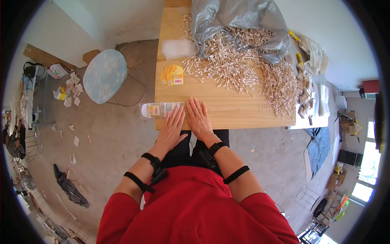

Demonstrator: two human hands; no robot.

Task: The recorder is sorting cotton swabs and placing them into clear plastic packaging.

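Note:
A flat clear plastic packet [154, 110] with a yellow label and a row of cotton swabs inside lies at the near left edge of the wooden table. My left hand [172, 127] rests flat over the packet's right part, fingers stretched out. Beside it my right hand [198, 118] lies flat, its fingers extended at the packet's right end and partly hiding it. Farther back on the left are several yellow and white cards [175, 77]. A large heap of loose cotton swabs [227, 65] spreads over the table's far middle and right.
A grey plastic bag [239, 16] spills swabs at the back of the wooden table [235, 110]. Small bundles [305, 91] and clear bags [323, 99] lie at the right on a white surface. A round pale-blue stool [106, 76] stands left of the table. Paper scraps [74, 87] litter the floor.

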